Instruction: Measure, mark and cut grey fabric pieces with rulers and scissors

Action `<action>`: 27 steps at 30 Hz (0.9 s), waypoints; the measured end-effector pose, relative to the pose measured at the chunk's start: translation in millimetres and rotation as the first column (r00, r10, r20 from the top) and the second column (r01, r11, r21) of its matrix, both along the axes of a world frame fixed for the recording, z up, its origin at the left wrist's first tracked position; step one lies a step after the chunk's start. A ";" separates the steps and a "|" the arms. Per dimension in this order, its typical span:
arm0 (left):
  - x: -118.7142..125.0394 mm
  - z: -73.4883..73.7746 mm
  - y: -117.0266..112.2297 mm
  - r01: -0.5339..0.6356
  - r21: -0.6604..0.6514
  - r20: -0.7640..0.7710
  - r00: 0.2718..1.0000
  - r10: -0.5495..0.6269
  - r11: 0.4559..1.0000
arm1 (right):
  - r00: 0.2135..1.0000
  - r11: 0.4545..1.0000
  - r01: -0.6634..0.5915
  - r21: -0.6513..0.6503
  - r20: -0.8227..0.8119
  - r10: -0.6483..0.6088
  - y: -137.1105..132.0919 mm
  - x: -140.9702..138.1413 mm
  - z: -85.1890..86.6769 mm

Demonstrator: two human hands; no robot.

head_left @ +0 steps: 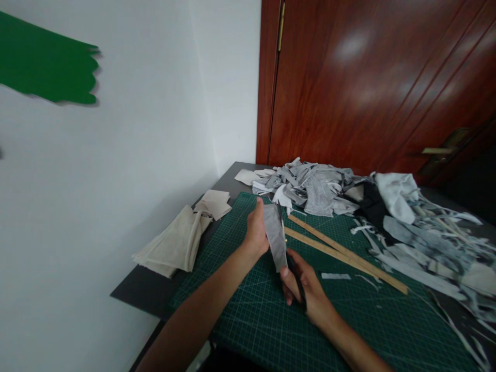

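Note:
My left hand (pixel 255 231) is closed on the upper part of a grey fabric strip (pixel 275 237) and holds it upright above the green cutting mat (pixel 251 315). My right hand (pixel 305 288) grips black-handled scissors (pixel 296 279) just below and right of the strip. The blades reach up along the strip's right edge, partly hidden behind the fabric.
Two wooden rulers (pixel 344 251) lie across the mat to the right. A heap of grey fabric scraps (pixel 310 186) fills the back and right side of the dark table. Folded beige cloth (pixel 176 243) lies at the left edge. A white wall stands left, a wooden door (pixel 372 82) behind.

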State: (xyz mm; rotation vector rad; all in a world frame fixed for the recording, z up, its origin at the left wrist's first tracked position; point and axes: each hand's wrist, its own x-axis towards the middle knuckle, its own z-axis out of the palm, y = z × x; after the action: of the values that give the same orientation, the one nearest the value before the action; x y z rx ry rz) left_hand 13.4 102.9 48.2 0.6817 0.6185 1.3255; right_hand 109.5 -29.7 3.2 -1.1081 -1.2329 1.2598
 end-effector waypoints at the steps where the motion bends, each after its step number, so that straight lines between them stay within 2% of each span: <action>1: -0.3 -1.2 1.3 -0.078 0.032 -0.016 0.997 0.078 0.996 | 1.000 1.000 -0.009 -0.001 0.002 0.009 -0.1 -0.2 0.6; 3: -1.2 -3.5 3.7 -0.220 0.128 -0.076 0.970 0.231 0.967 | 1.000 1.000 -0.025 -0.008 0.002 0.025 -0.3 -0.6 1.6; 5: -2.8 -5.2 5.7 -0.286 0.232 -0.151 0.934 0.325 0.930 | 0.999 0.999 -0.039 -0.013 0.002 0.039 -0.8 -1.2 1.9; 11: -7.1 -6.3 7.7 -0.311 0.452 -0.304 0.827 0.473 0.836 | 0.999 0.999 -0.042 0.006 -0.003 0.042 -2.7 -2.7 2.7; 15: -6.9 -7.0 7.5 -0.303 0.470 -0.350 0.798 0.490 0.829 | 0.999 0.999 -0.049 0.003 0.003 0.049 -3.0 -2.7 5.3; 27: -7.7 -9.3 8.7 -0.301 0.467 -0.385 0.777 0.498 0.831 | 0.999 0.999 -0.044 0.012 0.010 0.044 -3.0 -3.7 4.4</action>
State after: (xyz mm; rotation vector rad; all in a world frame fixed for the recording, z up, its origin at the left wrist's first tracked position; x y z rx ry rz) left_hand 5.8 111.6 38.9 1.2922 0.9757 1.7185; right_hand 105.8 -32.7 7.6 -1.0852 -1.2771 1.2801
